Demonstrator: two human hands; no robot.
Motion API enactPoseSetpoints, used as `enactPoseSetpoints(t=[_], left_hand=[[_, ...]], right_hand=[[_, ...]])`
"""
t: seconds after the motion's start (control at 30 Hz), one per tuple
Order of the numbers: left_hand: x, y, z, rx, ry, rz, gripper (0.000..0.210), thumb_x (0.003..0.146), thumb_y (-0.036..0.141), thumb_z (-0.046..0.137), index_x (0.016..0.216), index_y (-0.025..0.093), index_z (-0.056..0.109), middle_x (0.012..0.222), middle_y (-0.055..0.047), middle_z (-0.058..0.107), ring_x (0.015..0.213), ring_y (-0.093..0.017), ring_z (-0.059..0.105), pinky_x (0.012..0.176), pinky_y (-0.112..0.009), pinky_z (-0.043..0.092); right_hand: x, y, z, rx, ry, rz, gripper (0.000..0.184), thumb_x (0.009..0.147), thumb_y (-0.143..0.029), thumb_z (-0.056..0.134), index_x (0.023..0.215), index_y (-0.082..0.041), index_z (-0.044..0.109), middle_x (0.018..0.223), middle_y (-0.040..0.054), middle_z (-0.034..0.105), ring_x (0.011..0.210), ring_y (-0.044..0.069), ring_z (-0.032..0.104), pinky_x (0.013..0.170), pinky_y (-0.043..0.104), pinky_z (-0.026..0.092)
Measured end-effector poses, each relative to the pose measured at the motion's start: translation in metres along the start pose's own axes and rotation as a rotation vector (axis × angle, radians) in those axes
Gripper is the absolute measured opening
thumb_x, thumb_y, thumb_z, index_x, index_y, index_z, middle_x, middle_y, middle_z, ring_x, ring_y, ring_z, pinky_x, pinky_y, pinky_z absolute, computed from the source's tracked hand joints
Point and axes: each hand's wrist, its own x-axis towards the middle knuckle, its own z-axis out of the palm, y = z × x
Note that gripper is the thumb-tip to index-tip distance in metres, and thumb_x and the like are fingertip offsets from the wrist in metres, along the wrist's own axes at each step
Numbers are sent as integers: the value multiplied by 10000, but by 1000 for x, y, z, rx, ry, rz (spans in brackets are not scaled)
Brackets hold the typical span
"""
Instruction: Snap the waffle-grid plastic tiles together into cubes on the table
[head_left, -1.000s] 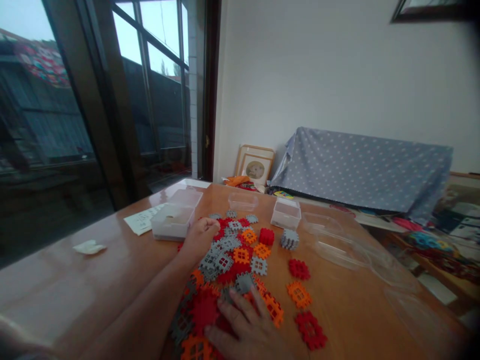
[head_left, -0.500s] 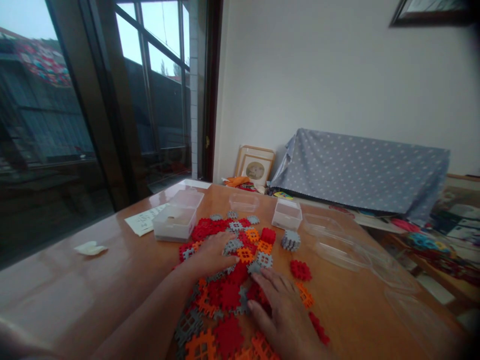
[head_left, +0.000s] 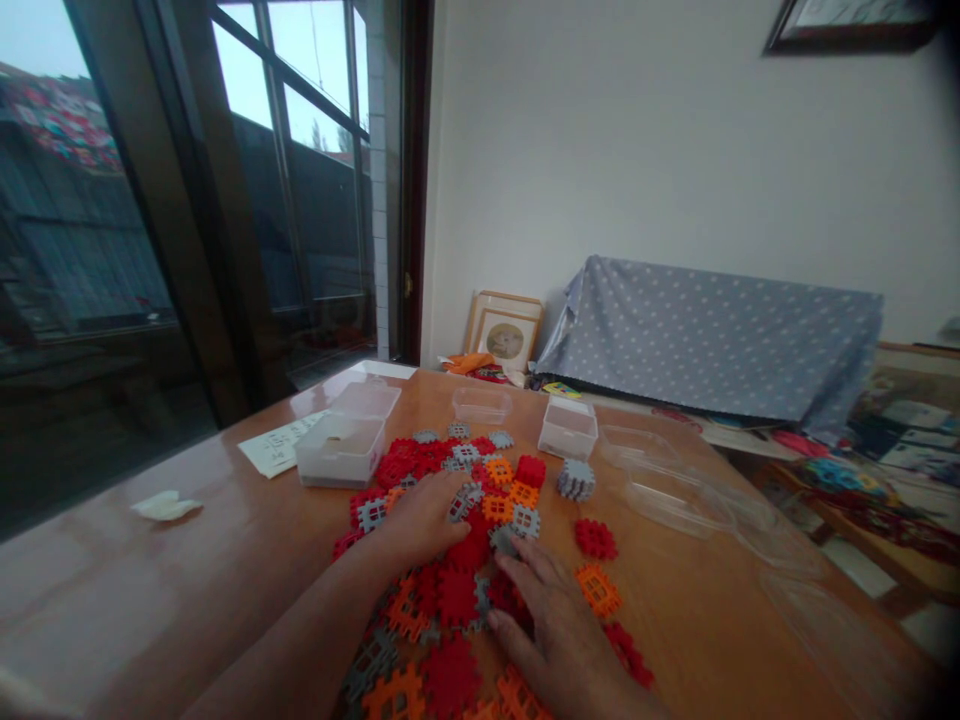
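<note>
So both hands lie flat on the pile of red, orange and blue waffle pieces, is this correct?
Almost. The head view shows the left hand and right hand flat on the pile of waffle pieces, but the pieces are red, orange and grey, not blue.

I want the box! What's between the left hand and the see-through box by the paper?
Head view: red and grey waffle tiles lie between the left hand and the clear box.

I note a glossy wooden table [head_left: 225,560] carrying scattered waffle blocks [head_left: 450,590], clear plastic boxes [head_left: 341,450], a paper sheet [head_left: 276,446] and a crumpled tissue [head_left: 165,506].
</note>
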Motion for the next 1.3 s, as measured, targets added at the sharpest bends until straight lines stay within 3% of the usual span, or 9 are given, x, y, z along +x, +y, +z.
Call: enactPoseSetpoints(t=[0.13,0.27,0.43,0.57,0.7,0.83,0.97,1.17,1.3], left_hand=[[1,8,-5,-168,23,-42,407,746,329,672,1141,230,663,1055,-62,710,935,-270,645,809,-350,475],[1,16,-10,-323,-5,-132,422,747,385,691,1132,218,642,847,-3,691,749,-211,610,656,-291,424],[-1,23,-9,-534,-52,-194,360,775,466,684,1024,207,656,844,13,704,769,-197,614,701,-283,434],[-2,28,-5,-669,-44,-260,425,784,542,690,1033,200,649,909,-4,708,842,-200,626,743,-285,448],[-2,32,-3,-1015,-114,-325,427,821,552,676,1058,204,609,1044,-39,675,939,-191,622,728,-266,471],[-1,31,0,-1223,-152,-362,362,836,503,697,994,198,581,971,-22,647,856,-151,620,762,-276,483],[-2,28,4,-1113,-169,-392,415,820,516,709,1033,182,585,925,-16,632,750,-124,603,658,-235,441],[-2,29,6,-778,-107,-329,585,797,577,699,1219,188,585,630,73,497,534,-91,429,510,-217,310],[1,29,7,-789,-75,-344,558,817,565,671,1220,191,576,728,52,552,545,-89,474,513,-218,335]], right_hand=[[-1,0,-4,1,-11,15,561,906,-440,578,1435,-255,545,1589,74,393,1456,315,366,1177,528,347],[-2,1,-6,19,1,9,539,908,-415,579,1418,-243,565,1567,89,428,1444,308,387,1175,512,358],[0,2,-6,43,42,-21,519,906,-397,587,1405,-256,576,1541,86,466,1428,299,412,1168,500,372],[-1,4,-6,48,38,-18,510,910,-396,581,1399,-252,581,1542,83,466,1426,301,412,1168,502,370],[-1,7,-4,62,70,-22,508,910,-380,586,1400,-246,576,1524,91,487,1414,302,425,1163,504,378],[1,10,-1,90,165,-80,477,912,-317,583,1380,-227,572,1425,108,574,1341,290,493,1132,492,411],[4,8,-1,112,213,-99,393,891,-241,593,1282,-213,619,1277,104,655,1210,275,571,1048,452,470],[1,5,-13,161,200,-94,306,900,-255,582,1192,-242,672,1119,79,706,1049,256,625,918,399,503],[4,31,-33,221,280,8,316,948,-336,495,1181,-240,687,1096,77,727,1001,246,660,874,376,511]])
